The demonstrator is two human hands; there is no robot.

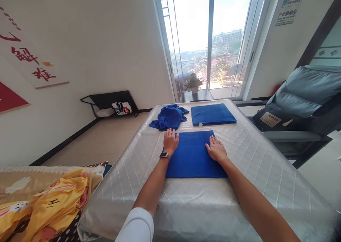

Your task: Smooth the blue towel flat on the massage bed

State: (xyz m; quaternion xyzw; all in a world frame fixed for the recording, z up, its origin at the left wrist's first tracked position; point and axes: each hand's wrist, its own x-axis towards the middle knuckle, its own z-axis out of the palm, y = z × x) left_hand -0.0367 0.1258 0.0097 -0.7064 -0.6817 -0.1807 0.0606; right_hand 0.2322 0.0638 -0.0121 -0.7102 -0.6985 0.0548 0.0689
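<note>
Head view: the blue cloth (193, 158) lay flat under both hands.
Its long axis seemed to run sideways on the quilted surface (261, 171); left hand (171, 141) and right hand (216, 148) rested flat near opposite far corners, fingers outstretched.

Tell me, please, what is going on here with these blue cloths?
A person's left hand lies on the far left part of a flat blue cloth, and the right hand lies near its far right corner. Beyond it, a crumpled blue cloth sits to the left and a folded blue cloth to the right. All three rest on a silver quilted cover.
</note>
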